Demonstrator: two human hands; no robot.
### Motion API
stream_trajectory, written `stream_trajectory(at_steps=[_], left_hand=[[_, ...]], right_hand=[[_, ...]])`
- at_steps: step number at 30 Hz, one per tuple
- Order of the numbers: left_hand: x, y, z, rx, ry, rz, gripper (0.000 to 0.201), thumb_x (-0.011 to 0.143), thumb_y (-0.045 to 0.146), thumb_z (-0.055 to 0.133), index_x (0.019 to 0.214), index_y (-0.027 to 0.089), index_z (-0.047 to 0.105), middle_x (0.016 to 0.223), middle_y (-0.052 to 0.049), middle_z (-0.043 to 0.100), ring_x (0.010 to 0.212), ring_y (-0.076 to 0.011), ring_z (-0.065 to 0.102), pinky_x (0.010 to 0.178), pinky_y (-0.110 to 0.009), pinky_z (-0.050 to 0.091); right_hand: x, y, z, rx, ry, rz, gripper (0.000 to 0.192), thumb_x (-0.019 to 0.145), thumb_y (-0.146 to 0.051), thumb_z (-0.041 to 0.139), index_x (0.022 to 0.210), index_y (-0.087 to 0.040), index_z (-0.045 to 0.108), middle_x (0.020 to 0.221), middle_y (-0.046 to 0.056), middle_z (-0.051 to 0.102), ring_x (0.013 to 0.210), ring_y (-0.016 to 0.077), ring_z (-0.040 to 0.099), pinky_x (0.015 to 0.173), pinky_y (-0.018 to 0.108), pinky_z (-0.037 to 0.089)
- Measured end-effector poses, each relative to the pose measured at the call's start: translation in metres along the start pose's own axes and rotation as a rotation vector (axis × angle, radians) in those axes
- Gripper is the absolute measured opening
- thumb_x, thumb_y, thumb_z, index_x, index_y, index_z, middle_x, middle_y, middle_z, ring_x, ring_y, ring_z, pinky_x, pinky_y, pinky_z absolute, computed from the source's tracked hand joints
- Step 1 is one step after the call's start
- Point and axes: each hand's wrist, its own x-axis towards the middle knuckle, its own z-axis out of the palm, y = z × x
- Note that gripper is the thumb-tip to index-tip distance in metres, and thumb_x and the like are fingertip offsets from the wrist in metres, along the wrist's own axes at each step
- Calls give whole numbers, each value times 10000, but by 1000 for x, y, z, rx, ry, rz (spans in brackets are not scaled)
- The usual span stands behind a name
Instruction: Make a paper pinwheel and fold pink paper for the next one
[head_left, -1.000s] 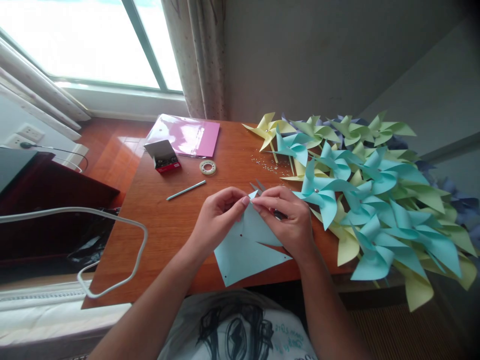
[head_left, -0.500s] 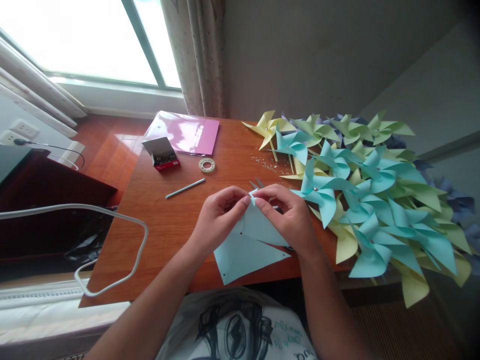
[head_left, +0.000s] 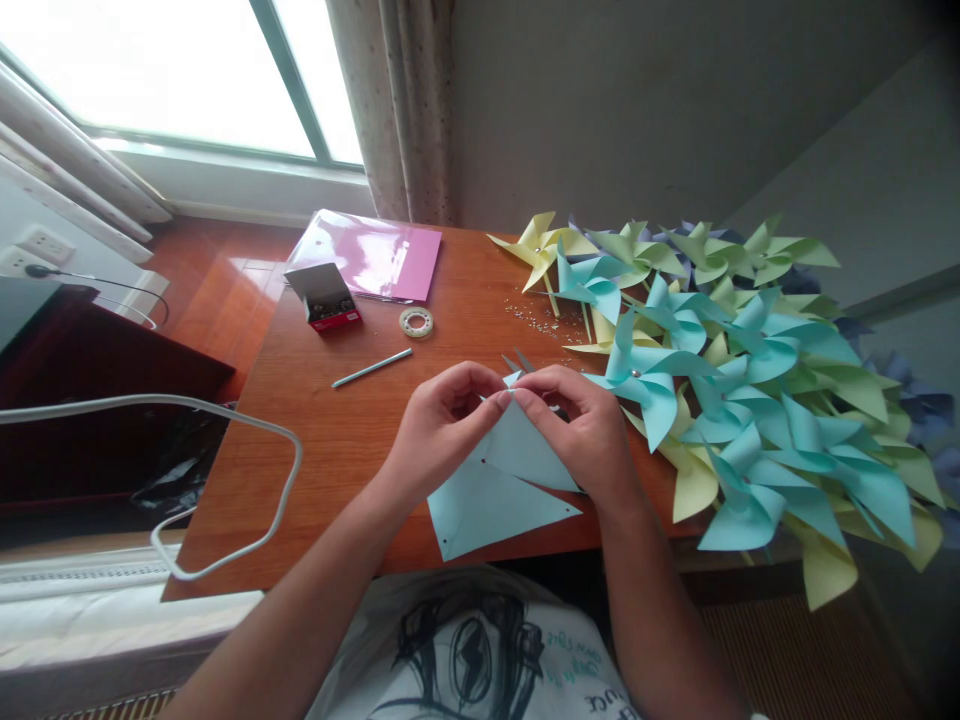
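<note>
A light blue sheet of paper [head_left: 491, 512], cut in from its corners and with small dark holes near its points, lies in front of me at the table's near edge. My left hand [head_left: 450, 415] is closed, thumb and fingertips pinching the paper's far part. Right beside it, my right hand [head_left: 574, 410] pinches the same part, the two thumbs almost touching. What exactly sits between the fingertips is too small to tell. Just beyond the hands show the blade tips of scissors [head_left: 517, 360], their handles mostly hidden under my right hand.
Paper pinwheels [head_left: 742, 400] in blue, green, yellow and purple crowd the right side. On the left are a light blue stick [head_left: 373, 368], a tape roll [head_left: 415, 322], an open red box [head_left: 334, 318] of small fasteners and pink paper [head_left: 416, 263]. A white cable [head_left: 289, 480] crosses the left edge.
The fingertips have shifted slightly on the paper, and the thumbs now sit closer together. The view has tilted a little; the other things stay in place.
</note>
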Motion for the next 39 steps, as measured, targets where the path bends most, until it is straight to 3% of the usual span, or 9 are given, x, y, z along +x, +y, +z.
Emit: stream_trajectory(at_steps=[15,28,39], left_hand=[[1,3,2,-32,-11,2,204,803,296,803,770,149,665,672,28,571,601,-89,460,524,-211,341],[0,3,2,1,18,9,251,790,375,802,769,165,666,685,8,585,601,-106,484,518,-220,367],[-1,-1,1,51,10,31,196,840,332,745,793,161,660,703,-1,584,616,-113,492,532,-224,374]], right_hand=[[-1,-1,0,3,-14,-10,72,920,-215,670,871,-221,723,872,16,714,826,170,662,698,289,518],[-2,-4,1,-2,-30,27,87,933,-259,651,879,-236,715,894,23,716,845,196,670,722,316,530],[-3,-4,-1,7,-7,32,79,930,-255,647,916,-229,721,914,33,721,840,193,673,717,312,534]])
